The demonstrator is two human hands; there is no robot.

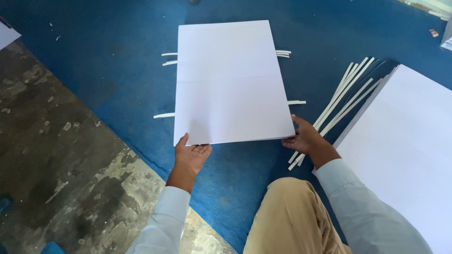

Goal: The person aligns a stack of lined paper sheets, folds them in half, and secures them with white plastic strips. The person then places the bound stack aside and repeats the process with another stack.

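A thick stack of large white ruled paper sheets (230, 80) lies on a blue mat (117, 61). My left hand (190, 155) is palm up under the stack's near left corner, thumb against the edge. My right hand (305, 138) grips the near right corner, fingers under it. Thin white paper strips (164, 115) stick out from beneath the stack on both sides.
A bundle of long white paper strips (346, 96) lies fanned to the right of the stack. A second large white stack (405, 146) sits at the far right. Worn bare concrete floor (52, 160) lies left of the mat. My bent knee in tan trousers (292, 216) is below.
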